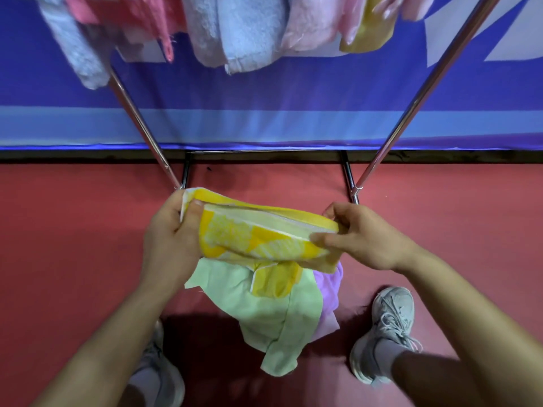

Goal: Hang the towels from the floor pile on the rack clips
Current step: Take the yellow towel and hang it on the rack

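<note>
A yellow patterned towel [258, 233] is stretched between both hands above the floor pile. My left hand [170, 239] grips its left end with thumb on top. My right hand [361, 236] pinches its right end between thumb and fingers. Below it lies the pile on the red floor: a light green towel [273, 312] on top and a purple towel [330, 292] partly hidden under it. Several towels hang from the rack at the top of the view: light blue [238, 30], pink [311, 22] and yellow [367, 27]. The clips are out of view.
Two slanted chrome rack legs [141, 124] [417, 104] run down to the floor, joined by a low base bar [264, 151]. A blue banner [264, 113] hangs behind the rack. My shoes [388, 330] [158, 374] stand either side of the pile.
</note>
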Demonstrator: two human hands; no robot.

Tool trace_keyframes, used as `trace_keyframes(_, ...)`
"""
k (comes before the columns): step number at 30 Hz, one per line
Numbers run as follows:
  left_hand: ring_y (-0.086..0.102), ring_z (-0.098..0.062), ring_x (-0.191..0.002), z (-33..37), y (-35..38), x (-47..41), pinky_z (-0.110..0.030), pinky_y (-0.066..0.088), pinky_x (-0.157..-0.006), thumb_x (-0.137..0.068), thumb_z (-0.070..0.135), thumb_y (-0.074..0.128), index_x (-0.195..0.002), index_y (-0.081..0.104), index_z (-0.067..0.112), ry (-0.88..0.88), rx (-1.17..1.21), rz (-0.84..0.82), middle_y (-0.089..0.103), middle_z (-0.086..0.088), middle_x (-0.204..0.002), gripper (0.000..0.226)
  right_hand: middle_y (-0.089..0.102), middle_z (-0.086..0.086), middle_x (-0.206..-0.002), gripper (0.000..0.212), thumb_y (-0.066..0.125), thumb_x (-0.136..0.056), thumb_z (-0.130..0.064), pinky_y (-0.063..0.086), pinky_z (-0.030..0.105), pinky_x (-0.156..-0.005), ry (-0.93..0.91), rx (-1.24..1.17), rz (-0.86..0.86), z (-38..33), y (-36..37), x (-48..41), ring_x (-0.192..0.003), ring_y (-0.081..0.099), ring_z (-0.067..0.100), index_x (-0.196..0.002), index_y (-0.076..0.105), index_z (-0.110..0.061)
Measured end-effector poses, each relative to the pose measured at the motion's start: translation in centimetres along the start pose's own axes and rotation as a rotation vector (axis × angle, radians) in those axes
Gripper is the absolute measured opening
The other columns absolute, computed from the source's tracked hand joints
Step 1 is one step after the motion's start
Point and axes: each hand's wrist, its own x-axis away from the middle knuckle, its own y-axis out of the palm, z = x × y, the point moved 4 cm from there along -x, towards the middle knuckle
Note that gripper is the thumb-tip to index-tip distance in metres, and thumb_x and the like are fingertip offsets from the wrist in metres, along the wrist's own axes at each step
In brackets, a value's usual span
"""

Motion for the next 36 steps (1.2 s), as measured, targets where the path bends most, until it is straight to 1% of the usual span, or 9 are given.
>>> trace_keyframes(3, 0.065, -0.007, -0.066, 0.2, -0.1, -0.3, -0.025, 0.055, -0.062, -0.104, 0.017, 0.048, -0.093, 0.067, 0.016, -0.094, 0.176, 0.114, 0.071, 0.007, -0.073, 0.022, 0.052, 0.002, -0.064, 0.024, 0.071, -0.091, -0.03, 0.039, 0.033, -0.057, 0.09, 0.319, -0.087, 1.3, 0.0, 0.1, -0.059, 0.044, 0.015, -0.081, 0.063, -0.009)
trace_keyframes(6, 0.062, -0.002, -0.057, 0.0, -0.5, -0.7, -0.017, 0.051, -0.055, -0.101, 0.008, 0.05, -0.087, 0.067, 0.019, -0.163, 0.32, 0.138, 0.068, 0.009, -0.067, 0.024, 0.044, -0.008, -0.056, 0.031, 0.071, -0.092, -0.034, 0.034, 0.026, -0.053, 0.103, 0.306, -0.036, 1.4, -0.6, 0.3, -0.052, 0.038, 0.01, -0.069, 0.06, -0.015)
trace_keyframes(13, 0.07, -0.015, -0.062, -0.3, 0.3, -0.4, -0.025, 0.058, -0.058, -0.093, 0.026, 0.069, -0.084, 0.075, 0.016, -0.306, 0.464, 0.086, 0.076, -0.004, -0.074, 0.015, 0.059, 0.004, -0.059, 0.029, 0.078, -0.087, -0.033, 0.042, 0.026, -0.045, 0.309, -0.132, 0.224, 1.7, -1.4, 0.1, -0.047, 0.05, 0.017, -0.079, 0.069, -0.006)
trace_keyframes(17, 0.063, -0.021, -0.07, -0.3, 1.1, -0.1, -0.044, 0.056, -0.07, -0.099, 0.042, 0.055, -0.084, 0.072, 0.017, -0.081, 0.158, 0.074, 0.07, -0.019, -0.081, 0.034, 0.056, 0.006, -0.064, 0.02, 0.078, -0.088, -0.026, 0.033, 0.02, -0.043, 0.34, -0.414, 0.2, 0.6, -0.2, -0.1, -0.045, 0.044, 0.013, -0.083, 0.064, -0.013)
trace_keyframes(20, 0.059, -0.019, -0.065, -0.1, 2.6, 0.5, -0.045, 0.053, -0.065, -0.096, 0.043, 0.051, -0.084, 0.067, 0.015, -0.004, 0.08, 0.02, 0.065, -0.008, -0.071, 0.035, 0.059, 0.013, -0.076, 0.014, 0.073, -0.091, -0.02, 0.036, 0.022, -0.046, 0.329, -0.545, 0.154, -0.5, 1.4, -0.4, -0.053, 0.049, 0.016, -0.09, 0.063, -0.011)
trace_keyframes(25, 0.069, -0.027, -0.085, -0.1, 5.1, 2.1, -0.055, 0.056, -0.083, -0.092, 0.047, 0.059, -0.087, 0.074, 0.02, -0.057, 0.136, -0.057, 0.069, -0.014, -0.093, 0.031, 0.067, 0.007, -0.073, 0.01, 0.07, -0.093, -0.019, 0.045, 0.021, -0.048, 0.339, -0.644, 0.109, -1.6, 3.5, -0.8, -0.055, 0.057, 0.016, -0.086, 0.065, -0.015)
trace_keyframes(28, 0.067, -0.037, -0.08, 0.1, 4.7, 1.7, -0.062, 0.056, -0.08, -0.089, 0.045, 0.061, -0.087, 0.072, 0.014, -0.198, 0.398, 0.024, 0.068, -0.031, -0.095, 0.033, 0.069, 0.009, -0.077, 0.013, 0.072, -0.093, -0.019, 0.048, 0.026, -0.056, 0.301, -0.597, 0.154, -2.1, 3.6, -0.9, -0.06, 0.061, 0.018, -0.082, 0.066, -0.017)
trace_keyframes(32, 0.061, -0.023, -0.075, -0.5, 2.0, 0.1, -0.038, 0.05, -0.069, -0.097, 0.035, 0.06, -0.078, 0.075, 0.022, -0.261, 0.475, 0.28, 0.071, -0.006, -0.078, 0.027, 0.066, 0.005, -0.066, 0.018, 0.073, -0.092, -0.017, 0.046, 0.021, -0.046, 0.32, -0.587, 0.199, -2.2, 2.5, -1.1, -0.049, 0.059, 0.014, -0.079, 0.06, -0.016)
trace_keyframes(36, 0.058, -0.008, -0.074, 0.9, 4.1, 1.8, -0.035, 0.046, -0.07, -0.098, 0.03, 0.06, -0.082, 0.072, 0.019, -0.046, 0.263, 0.08, 0.068, 0.002, -0.081, 0.024, 0.066, 0.013, -0.08, 0.007, 0.07, -0.093, -0.016, 0.044, 0.026, -0.054, 0.359, -0.662, 0.029, -2.5, 3.9, -0.8, -0.059, 0.061, 0.019, -0.093, 0.064, -0.012)
